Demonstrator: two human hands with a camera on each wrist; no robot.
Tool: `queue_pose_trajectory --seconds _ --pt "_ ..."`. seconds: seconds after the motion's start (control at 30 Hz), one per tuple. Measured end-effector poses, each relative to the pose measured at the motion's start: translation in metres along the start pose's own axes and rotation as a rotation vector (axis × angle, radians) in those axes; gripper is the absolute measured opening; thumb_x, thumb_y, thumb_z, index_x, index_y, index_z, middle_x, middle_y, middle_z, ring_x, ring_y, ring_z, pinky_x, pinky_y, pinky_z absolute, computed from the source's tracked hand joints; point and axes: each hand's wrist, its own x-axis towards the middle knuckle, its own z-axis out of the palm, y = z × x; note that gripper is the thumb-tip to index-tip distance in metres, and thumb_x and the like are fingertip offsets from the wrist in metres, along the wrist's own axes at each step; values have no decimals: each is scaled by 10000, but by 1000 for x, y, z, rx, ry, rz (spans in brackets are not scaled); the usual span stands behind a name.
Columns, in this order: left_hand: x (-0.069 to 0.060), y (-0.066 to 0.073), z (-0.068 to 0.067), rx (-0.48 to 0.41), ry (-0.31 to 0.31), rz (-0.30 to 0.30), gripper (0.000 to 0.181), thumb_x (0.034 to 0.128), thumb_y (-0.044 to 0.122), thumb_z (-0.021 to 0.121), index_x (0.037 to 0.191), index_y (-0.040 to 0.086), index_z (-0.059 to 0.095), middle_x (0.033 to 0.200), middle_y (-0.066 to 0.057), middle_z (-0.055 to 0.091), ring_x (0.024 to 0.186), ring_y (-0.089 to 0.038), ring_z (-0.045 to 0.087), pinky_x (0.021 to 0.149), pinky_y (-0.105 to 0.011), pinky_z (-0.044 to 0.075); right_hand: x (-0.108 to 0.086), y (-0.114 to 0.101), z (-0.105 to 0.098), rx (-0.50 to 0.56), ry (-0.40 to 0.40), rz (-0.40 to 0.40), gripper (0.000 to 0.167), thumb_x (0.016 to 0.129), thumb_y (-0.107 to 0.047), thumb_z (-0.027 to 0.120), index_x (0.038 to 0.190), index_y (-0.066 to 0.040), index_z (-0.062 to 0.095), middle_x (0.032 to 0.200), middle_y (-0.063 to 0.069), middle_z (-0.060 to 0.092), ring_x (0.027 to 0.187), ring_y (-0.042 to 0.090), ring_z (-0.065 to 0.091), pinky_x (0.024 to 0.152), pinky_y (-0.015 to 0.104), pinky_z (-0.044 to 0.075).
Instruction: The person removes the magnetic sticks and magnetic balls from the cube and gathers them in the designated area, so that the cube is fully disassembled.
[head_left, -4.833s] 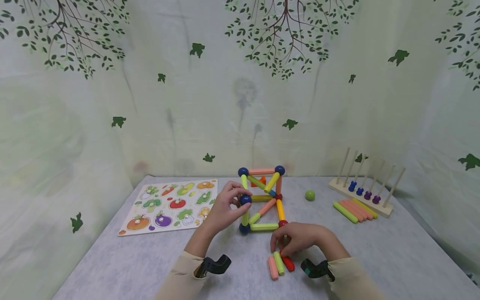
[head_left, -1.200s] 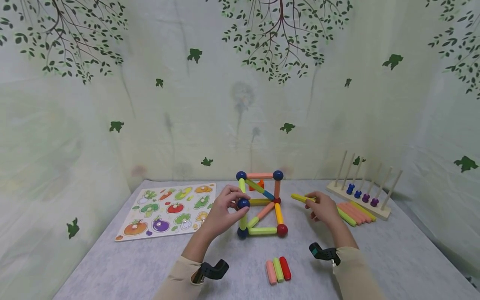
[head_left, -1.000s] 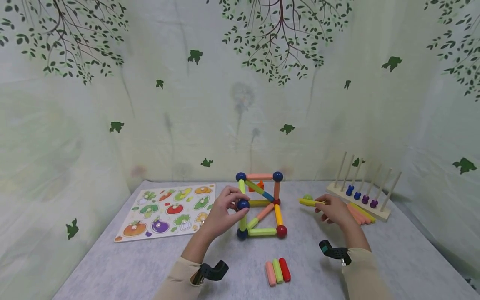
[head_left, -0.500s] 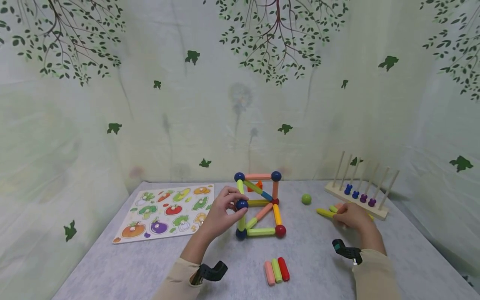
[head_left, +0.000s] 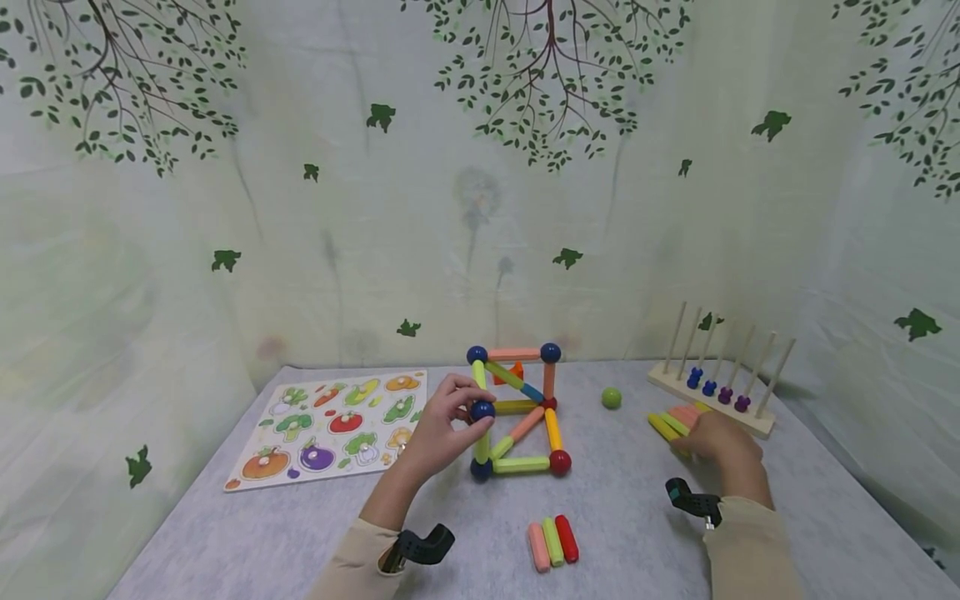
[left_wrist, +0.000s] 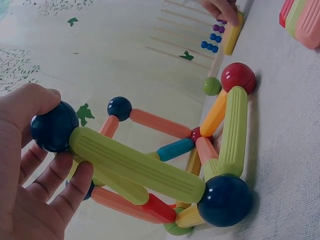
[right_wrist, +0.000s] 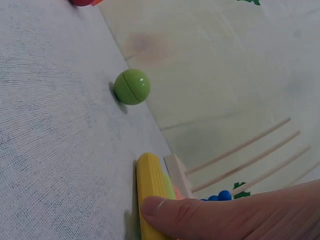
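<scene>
My left hand [head_left: 444, 429] pinches a dark blue ball [left_wrist: 55, 127] between thumb and fingers. That ball tops a lime stick [left_wrist: 137, 162] of a standing frame of magnetic sticks and balls, with other blue balls and a red ball [head_left: 560, 462] at its corners. Over at the right, my right hand [head_left: 722, 446] holds a yellow stick [right_wrist: 150, 177] low at the table, its thumb pressed along the side; its other fingers are hidden. The yellow stick lies beside a lime stick [head_left: 675, 424] and salmon sticks [head_left: 684, 413], partly covered by the hand.
A green ball [head_left: 611, 397] sits between frame and right hand. Behind the right hand stands a wooden peg rack [head_left: 720, 400] with blue and purple beads. Pink, lime and red sticks [head_left: 567, 538] lie in front. A vegetable picture board [head_left: 330, 425] is at left.
My right hand has left the red stick in front, then carried a yellow stick rightward and lowered it beside the row of sticks. My left hand has stayed on the blue ball.
</scene>
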Motion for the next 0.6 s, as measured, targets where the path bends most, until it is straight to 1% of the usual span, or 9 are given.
queue_pose_trajectory --seconds 0.13,0.23,0.33,0.5,0.6 --pt "0 0 0 -1 1 5 206 896 142 750 1097 172 717 1159 -12 540 965 -143 552 806 -223 556 0 3 0 -4 7 25 469 847 -397 740 1019 28 640 964 157 600 864 301 510 731 437 427" --pt "0 0 0 -1 0 4 207 896 141 749 1098 172 717 1162 -13 540 967 -144 550 807 -225 555 1 5 1 13 19 44 415 848 -369 739 963 15 634 989 175 611 888 320 513 762 474 425" --pt "-1 1 0 -3 -1 1 212 894 140 751 1098 187 716 1164 -12 540 969 -144 551 809 -223 554 1 8 3 31 28 36 349 862 -336 727 902 -6 619 983 179 616 897 330 514 775 493 423" --pt "-1 1 0 -2 -2 7 215 895 140 750 1102 182 716 1165 -13 539 969 -142 553 810 -221 554 2 10 3 49 45 12 327 871 -332 715 869 -24 603 916 142 596 852 300 512 735 454 414" --pt "-1 0 0 -6 -2 13 218 895 136 749 1107 169 716 1166 -16 540 960 -143 552 804 -225 555 3 11 2 47 49 -20 320 883 -341 701 868 -39 596 858 104 572 808 269 505 692 412 398"
